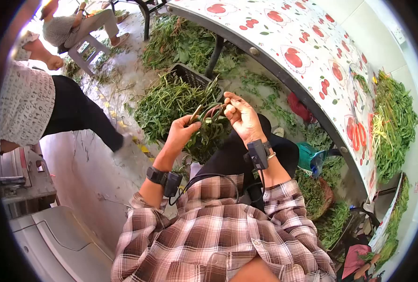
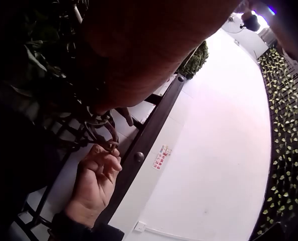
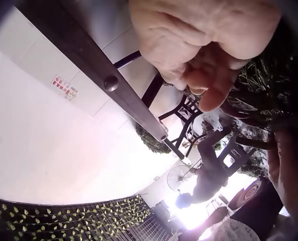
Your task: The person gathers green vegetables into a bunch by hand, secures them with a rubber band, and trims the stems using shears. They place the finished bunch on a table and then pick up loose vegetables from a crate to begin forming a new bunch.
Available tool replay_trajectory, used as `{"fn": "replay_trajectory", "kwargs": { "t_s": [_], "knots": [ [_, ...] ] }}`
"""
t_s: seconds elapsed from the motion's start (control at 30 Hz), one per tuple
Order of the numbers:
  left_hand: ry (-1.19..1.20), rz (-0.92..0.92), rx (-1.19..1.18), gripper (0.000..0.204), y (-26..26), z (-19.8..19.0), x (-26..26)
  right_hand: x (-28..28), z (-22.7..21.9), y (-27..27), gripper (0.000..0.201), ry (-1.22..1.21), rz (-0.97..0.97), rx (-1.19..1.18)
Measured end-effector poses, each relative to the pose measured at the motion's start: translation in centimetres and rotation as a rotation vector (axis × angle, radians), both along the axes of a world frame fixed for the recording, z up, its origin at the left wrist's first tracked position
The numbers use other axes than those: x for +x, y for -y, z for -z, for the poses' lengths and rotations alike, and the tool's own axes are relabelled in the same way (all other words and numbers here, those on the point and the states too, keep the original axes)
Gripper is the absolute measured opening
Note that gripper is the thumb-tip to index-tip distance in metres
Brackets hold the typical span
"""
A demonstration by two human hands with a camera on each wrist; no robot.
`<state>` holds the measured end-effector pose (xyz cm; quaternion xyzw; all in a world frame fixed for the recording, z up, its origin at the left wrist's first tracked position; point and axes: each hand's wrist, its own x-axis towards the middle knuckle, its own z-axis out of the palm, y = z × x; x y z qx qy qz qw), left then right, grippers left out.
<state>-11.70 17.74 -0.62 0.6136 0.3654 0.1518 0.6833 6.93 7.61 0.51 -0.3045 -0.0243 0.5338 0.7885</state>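
Black crate (image 1: 192,74) is heaped with leafy greens (image 1: 169,103). Left hand (image 1: 179,135) curls round one end of some stems (image 1: 212,112), right hand (image 1: 244,121) pinches the other; stems bow between, above the greens.

1. Stems (image 1: 212,112) bridge the gap between left hand (image 1: 178,136) and right hand (image 1: 244,121).
2. Heaped greens (image 1: 169,101) crowd the space below.
3. Rightward, room ends at the surface's near edge (image 1: 285,78).
4. Leftward, floor (image 1: 109,91) offers passage before another person's leg (image 1: 79,103).
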Motion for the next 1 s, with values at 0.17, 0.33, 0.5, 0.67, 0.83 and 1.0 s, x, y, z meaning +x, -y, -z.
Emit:
{"fn": "replay_trajectory", "kwargs": {
  "t_s": [0.17, 0.33, 0.5, 0.67, 0.83, 1.0],
  "knots": [
    [0.182, 0.036, 0.049, 0.035, 0.1, -0.8, 2.1, 0.3, 0.3, 0.1, 0.022, -0.031, -0.087, 0.094],
    [0.194, 0.089, 0.111, 0.017, 0.5, -1.0, 3.5, -0.3, -0.7, 0.6, 0.023, -0.015, -0.049, 0.043],
    [0.227, 0.012, 0.067, 0.014, 0.6, -0.6, 4.1, -1.0, -1.4, 1.2, 0.032, 0.442, -0.244, -0.234],
    [0.177, 0.035, 0.192, 0.014, 1.0, -1.2, 3.8, -1.9, -0.6, 1.1, 0.029, 0.736, -0.316, -0.267],
    [-0.028, 0.051, 0.357, 0.011, 1.2, -1.8, 3.1, -1.5, 0.0, 0.9, 0.017, 0.789, -0.412, -0.309],
    [-0.078, 0.046, 0.608, 0.015, 1.5, -2.3, 1.9, -2.1, 1.0, 0.6, 0.018, 1.245, -0.377, -0.3]
  ]
}}
